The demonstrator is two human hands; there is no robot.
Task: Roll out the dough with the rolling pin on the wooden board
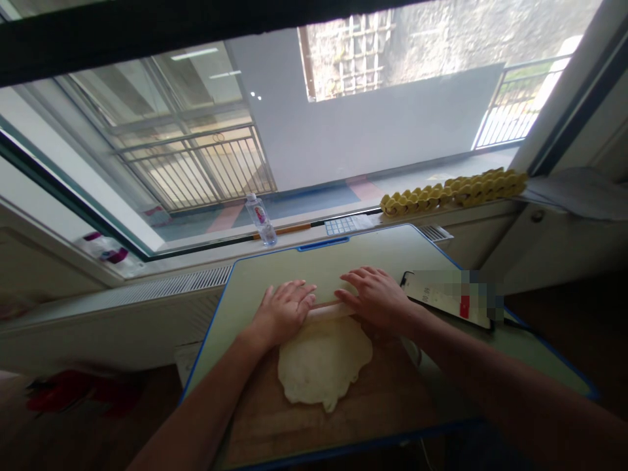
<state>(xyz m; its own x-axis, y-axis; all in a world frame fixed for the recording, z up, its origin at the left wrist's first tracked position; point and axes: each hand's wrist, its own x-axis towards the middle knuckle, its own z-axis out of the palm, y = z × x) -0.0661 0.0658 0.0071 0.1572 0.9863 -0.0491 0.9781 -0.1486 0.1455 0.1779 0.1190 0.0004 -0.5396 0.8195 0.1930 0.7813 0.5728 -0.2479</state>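
A pale, thin sheet of dough (326, 363) with an uneven edge lies on a brown wooden board (275, 428). Across its far edge rests a light rolling pin (328, 313), its ends covered by my hands. My left hand (287, 307) lies palm down over the left end, fingers stretched forward. Over the right end, my right hand (375, 297) rests palm down with its fingers spread. The palms hide how each hand meets the pin.
The board sits on a light table (275, 271) with a blue rim. A phone (444, 297) lies right of my right hand. On the windowsill are a clear bottle (261, 221), a calculator-like keypad (341, 226) and yellow egg trays (454, 191).
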